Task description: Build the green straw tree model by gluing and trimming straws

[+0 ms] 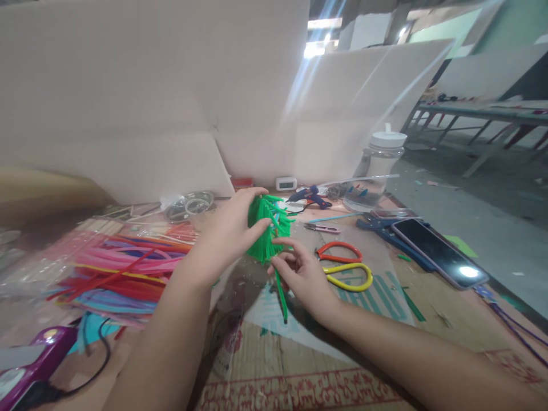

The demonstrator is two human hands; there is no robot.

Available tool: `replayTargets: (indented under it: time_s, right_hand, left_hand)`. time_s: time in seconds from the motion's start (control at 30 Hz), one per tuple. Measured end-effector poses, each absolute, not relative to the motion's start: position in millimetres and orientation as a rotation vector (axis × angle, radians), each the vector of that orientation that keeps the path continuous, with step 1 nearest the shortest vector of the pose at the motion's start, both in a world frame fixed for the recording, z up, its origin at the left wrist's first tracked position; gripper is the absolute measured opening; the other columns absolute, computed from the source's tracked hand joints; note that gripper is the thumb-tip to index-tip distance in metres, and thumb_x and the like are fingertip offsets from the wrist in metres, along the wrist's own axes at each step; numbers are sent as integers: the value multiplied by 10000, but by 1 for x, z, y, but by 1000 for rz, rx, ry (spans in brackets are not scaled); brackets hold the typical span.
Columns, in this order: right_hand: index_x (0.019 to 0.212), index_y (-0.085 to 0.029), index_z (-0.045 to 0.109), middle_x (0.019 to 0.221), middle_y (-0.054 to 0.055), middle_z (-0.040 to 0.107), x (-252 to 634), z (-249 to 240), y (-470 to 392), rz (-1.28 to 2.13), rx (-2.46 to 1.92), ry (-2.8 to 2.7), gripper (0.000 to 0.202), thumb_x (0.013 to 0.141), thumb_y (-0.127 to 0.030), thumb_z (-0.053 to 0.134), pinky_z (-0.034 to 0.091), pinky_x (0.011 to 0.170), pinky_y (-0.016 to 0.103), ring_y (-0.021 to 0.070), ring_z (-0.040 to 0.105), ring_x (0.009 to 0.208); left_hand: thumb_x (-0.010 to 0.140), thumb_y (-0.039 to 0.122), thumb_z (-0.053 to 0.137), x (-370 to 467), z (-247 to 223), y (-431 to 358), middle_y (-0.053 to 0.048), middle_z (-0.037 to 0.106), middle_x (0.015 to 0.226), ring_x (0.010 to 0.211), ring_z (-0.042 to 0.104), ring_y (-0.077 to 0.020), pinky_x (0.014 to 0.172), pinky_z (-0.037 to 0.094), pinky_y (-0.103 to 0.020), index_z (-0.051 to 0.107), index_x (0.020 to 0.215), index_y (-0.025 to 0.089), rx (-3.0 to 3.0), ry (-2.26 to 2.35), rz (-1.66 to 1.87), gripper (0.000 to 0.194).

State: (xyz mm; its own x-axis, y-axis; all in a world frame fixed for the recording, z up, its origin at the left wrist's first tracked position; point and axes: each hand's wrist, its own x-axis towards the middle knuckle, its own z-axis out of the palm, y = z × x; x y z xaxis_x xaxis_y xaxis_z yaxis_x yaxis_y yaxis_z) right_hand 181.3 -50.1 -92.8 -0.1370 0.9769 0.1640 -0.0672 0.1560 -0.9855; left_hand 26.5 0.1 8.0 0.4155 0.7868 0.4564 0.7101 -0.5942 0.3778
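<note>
A bushy bundle of green pipe cleaners (262,244) is held up over the middle of the table. My left hand (240,225) wraps its far and left side, with the thumb pressed on the front. At its lower right, my right hand (299,274) pinches a single green pipe cleaner (281,297) that hangs down toward the table. Whether that strand is joined to the bundle is hidden by my fingers. Just right of my right hand lie scissors with one red and one yellow handle (349,276); their blades are mostly hidden.
Loose coloured pipe cleaners (124,265) lie at left, near a purple device (38,365). A blue glue gun (314,197), pink thread snips (322,228) and a small digital clock (286,183) sit behind. At right stand a water bottle (374,168) and a phone (439,254) on dark-blue pliers.
</note>
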Motion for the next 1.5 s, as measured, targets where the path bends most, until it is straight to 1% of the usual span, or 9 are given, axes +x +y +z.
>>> replayTargets:
  time_s: [0.13,0.3,0.53,0.7,0.93,1.07,1.23,1.4,1.5]
  right_hand:
    - [1045,-229,491,678,-33,658,180,-97,-52,1235,-977,-1316,238,866,-349,594,363,441,207,86,474,448]
    - [1039,-234,483,689,-31,652,179,-102,-51,1271,-955,-1292,231,876,-359,591,363,437,202,89,483,470]
    - [1033,-223,478,689,-32,643,179,-102,-52,1300,-953,-1292,234,870,-357,579,363,425,197,78,460,443]
    - [1033,-220,484,685,-30,647,178,-101,-53,1296,-954,-1300,234,862,-347,580,362,428,195,79,463,447]
    - [1021,-222,488,693,-34,631,179,-101,-55,1310,-964,-1291,229,873,-369,584,366,434,203,81,470,445]
    - [932,-223,505,666,-50,564,191,-94,-53,1156,-984,-1291,192,894,-396,579,341,428,207,77,451,449]
    - [846,-202,583,688,-23,562,213,-68,-42,905,-1047,-1409,192,901,-386,578,368,478,228,91,457,516]
    - [855,-185,651,682,-11,579,219,-50,-24,838,-1098,-1529,218,887,-392,590,378,490,239,101,480,531]
    - [856,-185,661,673,-10,587,216,-47,-21,824,-1099,-1555,216,878,-390,597,390,502,242,109,504,549]
  left_hand:
    - [877,232,599,27,9,0,-80,586,1339,1240,547,-234,1062,423,-397,500,1316,197,2517,1366,921,451]
    - [890,278,586,32,8,-1,-73,630,1258,1168,587,-239,1011,458,-400,536,1261,190,2510,1409,979,385]
    - [863,212,569,41,7,-4,-65,667,1165,1077,623,-223,986,473,-356,578,1198,170,2517,1511,1052,337]
    - [870,196,549,39,8,-4,-64,663,1165,1080,618,-220,985,475,-358,572,1197,170,2504,1498,1051,329]
    - [904,235,528,34,10,-3,-82,644,1210,1135,598,-243,1012,459,-413,559,1206,185,2508,1446,989,308]
    - [920,268,542,28,10,-2,-69,620,1280,1199,570,-237,1039,440,-410,544,1246,210,2504,1349,971,332]
    - [903,301,591,27,13,-5,-51,605,1315,1220,559,-223,1055,427,-383,527,1287,228,2541,1213,904,397]
    - [870,189,559,33,13,-8,-56,621,1286,1202,568,-199,1045,433,-346,527,1272,188,2605,1165,927,403]
    - [854,169,549,35,13,-9,-62,621,1287,1210,565,-203,1043,437,-351,526,1269,185,2604,1147,929,416]
